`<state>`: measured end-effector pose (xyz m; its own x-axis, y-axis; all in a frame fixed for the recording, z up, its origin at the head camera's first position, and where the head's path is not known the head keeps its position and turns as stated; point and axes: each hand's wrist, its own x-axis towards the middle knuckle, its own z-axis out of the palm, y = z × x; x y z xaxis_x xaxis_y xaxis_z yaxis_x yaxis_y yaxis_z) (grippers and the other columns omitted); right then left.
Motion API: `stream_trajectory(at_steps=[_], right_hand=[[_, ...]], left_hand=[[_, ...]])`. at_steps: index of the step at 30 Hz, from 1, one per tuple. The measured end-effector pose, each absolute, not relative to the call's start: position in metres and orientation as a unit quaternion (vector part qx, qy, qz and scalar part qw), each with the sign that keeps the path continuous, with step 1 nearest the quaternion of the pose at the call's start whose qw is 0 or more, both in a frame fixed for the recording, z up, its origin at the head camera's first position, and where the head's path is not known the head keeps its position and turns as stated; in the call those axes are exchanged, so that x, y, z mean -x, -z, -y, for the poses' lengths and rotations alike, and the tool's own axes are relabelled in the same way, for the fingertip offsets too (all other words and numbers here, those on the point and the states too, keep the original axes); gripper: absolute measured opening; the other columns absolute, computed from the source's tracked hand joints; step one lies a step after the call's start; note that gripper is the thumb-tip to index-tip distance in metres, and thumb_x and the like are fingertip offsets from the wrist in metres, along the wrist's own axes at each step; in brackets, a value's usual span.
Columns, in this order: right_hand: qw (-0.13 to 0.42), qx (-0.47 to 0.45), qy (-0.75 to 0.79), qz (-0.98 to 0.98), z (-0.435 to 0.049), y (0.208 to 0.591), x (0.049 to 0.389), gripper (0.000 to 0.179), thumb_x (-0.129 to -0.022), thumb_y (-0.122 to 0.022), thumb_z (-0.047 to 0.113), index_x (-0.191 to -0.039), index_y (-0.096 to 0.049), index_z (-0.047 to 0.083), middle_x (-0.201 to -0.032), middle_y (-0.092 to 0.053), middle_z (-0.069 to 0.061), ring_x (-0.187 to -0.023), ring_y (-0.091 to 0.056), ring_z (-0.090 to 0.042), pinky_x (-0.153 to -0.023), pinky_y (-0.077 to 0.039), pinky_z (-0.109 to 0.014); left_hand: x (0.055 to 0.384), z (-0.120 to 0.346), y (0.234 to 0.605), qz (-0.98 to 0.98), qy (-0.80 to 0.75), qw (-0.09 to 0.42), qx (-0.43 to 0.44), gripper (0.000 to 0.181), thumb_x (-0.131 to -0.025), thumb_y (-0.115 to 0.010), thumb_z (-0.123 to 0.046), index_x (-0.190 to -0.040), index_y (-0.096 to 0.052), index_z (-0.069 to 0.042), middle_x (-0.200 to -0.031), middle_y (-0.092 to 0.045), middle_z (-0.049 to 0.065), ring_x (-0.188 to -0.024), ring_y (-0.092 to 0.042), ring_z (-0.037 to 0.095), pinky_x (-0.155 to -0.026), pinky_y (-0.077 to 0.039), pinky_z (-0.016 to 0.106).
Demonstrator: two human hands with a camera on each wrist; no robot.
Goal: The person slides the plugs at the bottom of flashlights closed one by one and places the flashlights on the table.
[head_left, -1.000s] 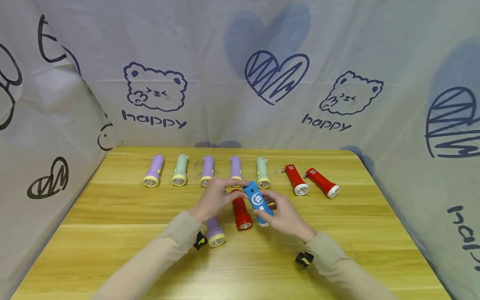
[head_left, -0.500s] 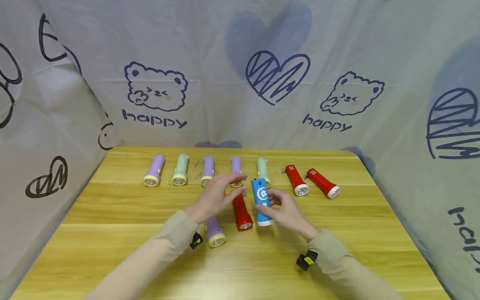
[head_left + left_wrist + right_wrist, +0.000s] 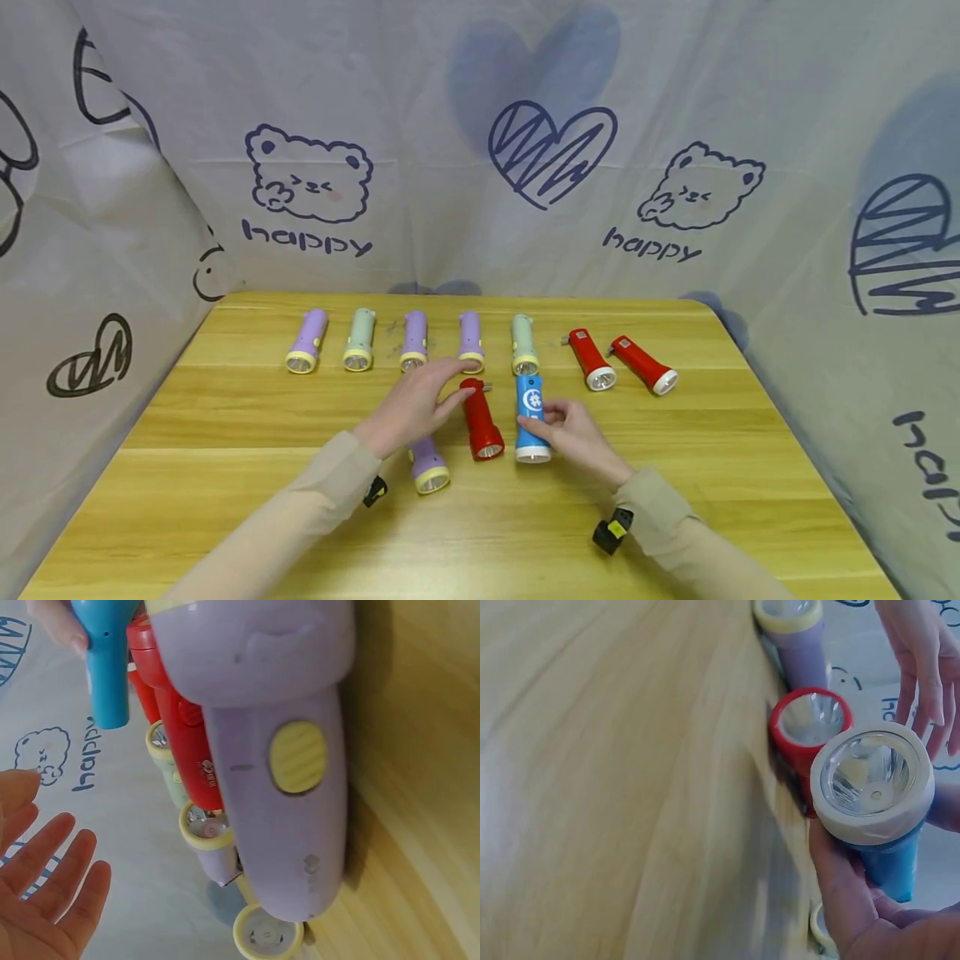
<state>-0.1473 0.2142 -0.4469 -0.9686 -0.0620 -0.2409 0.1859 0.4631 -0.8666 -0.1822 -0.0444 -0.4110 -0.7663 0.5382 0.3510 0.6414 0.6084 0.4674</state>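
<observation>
My right hand grips a blue flashlight with a white head; in the right wrist view its white rim and lens face the camera, and it is held above the table. My left hand holds nothing. Its fingers are extended and spread in the left wrist view, above a purple flashlight with a yellow switch. Between the hands a red flashlight lies on the table, its plug prongs showing at the far end. The purple one's far end is hidden behind the left hand in the head view.
Along the back of the wooden table lies a row of flashlights: a purple one, a green one, and several more. Two red ones with white heads end it at the right. A printed cloth hangs behind the table.
The left hand has let go of the blue flashlight and drawn back to the left. Held by the right hand alone, the flashlight has turned straighter and moved slightly right and nearer.
</observation>
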Motion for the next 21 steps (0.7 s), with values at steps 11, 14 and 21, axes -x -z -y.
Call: stream_trajectory(at_steps=[11,14,21], right_hand=[[0.13,-0.06,0.456,-0.878,-0.217,0.457,0.154,0.041,-0.093,-0.072,0.033,-0.112,-0.067,-0.003,-0.085,-0.063,-0.007,-0.073,-0.054,-0.014,-0.062,-0.041,-0.023],[0.13,-0.061,0.438,-0.888,-0.217,0.457,0.155,0.039,-0.093,-0.072,0.035,-0.107,-0.068,-0.002,-0.08,-0.059,-0.004,-0.07,-0.052,-0.013,-0.059,-0.038,-0.022],[0.129,-0.065,0.413,-0.899,-0.217,0.455,0.157,0.044,-0.092,-0.072,0.039,-0.11,-0.068,-0.001,-0.085,-0.061,-0.006,-0.074,-0.053,-0.015,-0.061,-0.039,-0.022]], left_hand=[[0.18,0.045,0.419,0.905,0.264,0.037,0.333,0.036,-0.099,-0.066,-0.025,-0.134,-0.062,-0.014,-0.134,-0.068,0.005,-0.126,-0.064,0.023,-0.108,-0.053,0.042],[0.18,0.045,0.422,0.903,0.255,0.037,0.343,0.036,-0.098,-0.067,-0.024,-0.133,-0.063,-0.012,-0.131,-0.069,0.005,-0.124,-0.065,0.023,-0.107,-0.053,0.041],[0.179,0.041,0.426,0.904,0.243,0.017,0.351,0.037,-0.099,-0.065,-0.024,-0.135,-0.061,-0.014,-0.131,-0.069,0.005,-0.124,-0.065,0.023,-0.107,-0.052,0.041]])
